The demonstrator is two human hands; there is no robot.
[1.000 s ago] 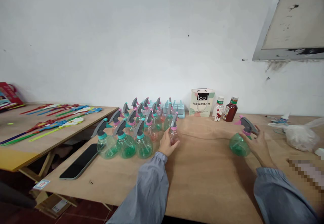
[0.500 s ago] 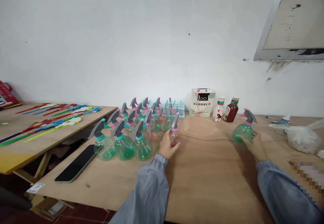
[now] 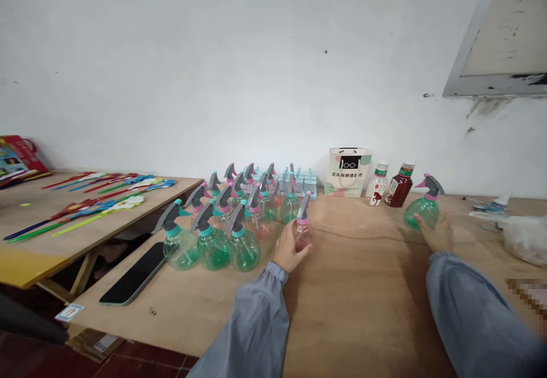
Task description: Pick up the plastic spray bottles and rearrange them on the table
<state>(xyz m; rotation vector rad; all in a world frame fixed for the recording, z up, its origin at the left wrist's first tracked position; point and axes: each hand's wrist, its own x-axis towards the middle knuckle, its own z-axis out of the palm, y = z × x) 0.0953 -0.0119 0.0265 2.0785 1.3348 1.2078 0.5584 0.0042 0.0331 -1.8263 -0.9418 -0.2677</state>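
Observation:
Beside the grouped bottles, my left hand (image 3: pixel 292 251) is closed around the side of a clear pink spray bottle (image 3: pixel 304 234) with a grey trigger head and pink collar. Farther right, my right hand (image 3: pixel 436 233) grips a round green spray bottle (image 3: pixel 421 214) with a pink collar; its thumb shows in front, and the other fingers are partly hidden and blurred. Both bottles are upright. To the left stand several green and pink spray bottles, among them a green spray bottle (image 3: pixel 244 252) at the front of the group.
A black phone (image 3: pixel 133 274) lies left of the group. Behind stand a light blue rack (image 3: pixel 308 186), a paper bag (image 3: pixel 347 175), a white bottle (image 3: pixel 378 185) and a brown bottle (image 3: pixel 398 189). A plastic bag (image 3: pixel 526 238) sits far right. Colourful hand-shaped sticks (image 3: pixel 115 204) cover the left table.
My right hand has moved slightly toward the wall with the green spray bottle. My left hand stays on the pink bottle. The whole view has shifted a little.

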